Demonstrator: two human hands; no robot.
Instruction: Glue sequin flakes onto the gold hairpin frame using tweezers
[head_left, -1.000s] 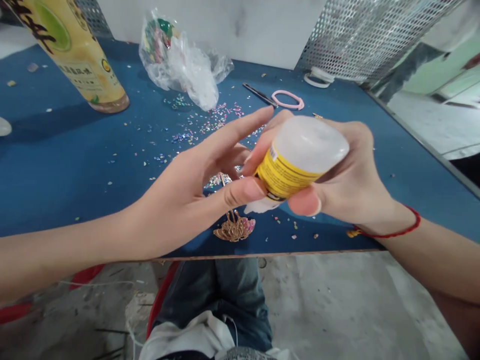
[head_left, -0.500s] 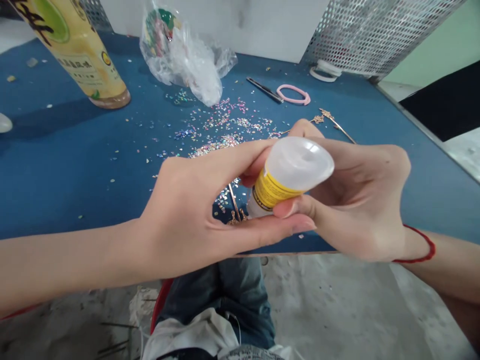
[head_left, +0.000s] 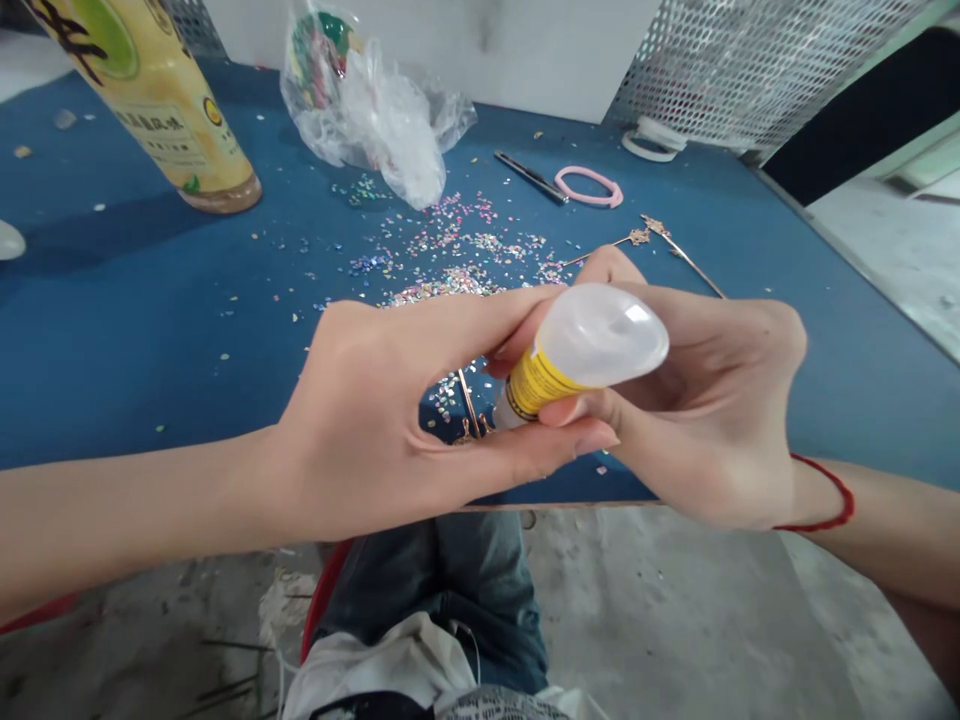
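Tilted between my two hands is a small glue bottle [head_left: 600,335], translucent plastic with a yellow label, its wide base facing me. My right hand [head_left: 697,410] is closed round it, thumb pressed on the label side. My left hand [head_left: 390,420] is closed about the bottle's lower end, its thumb lying along the near side and its fingers at the far side. The bottle's tip is hidden. Just below and left of it, a gold hairpin [head_left: 468,400] with an ornamented end shows through the gap of my left hand.
Glittery chips [head_left: 450,285] lie scattered over the blue tabletop [head_left: 150,360]. Further back are two more gold hairpins [head_left: 686,258], a pink hair tie [head_left: 589,188], a black pen [head_left: 529,178], a crumpled plastic bag [head_left: 375,120], a drink bottle [head_left: 172,130] and a white ring-shaped piece [head_left: 652,140].
My right hand has shifted slightly left, and the glue bottle tilts a little differently, its base a bit lower. Both hands keep their hold. The view has moved slightly.
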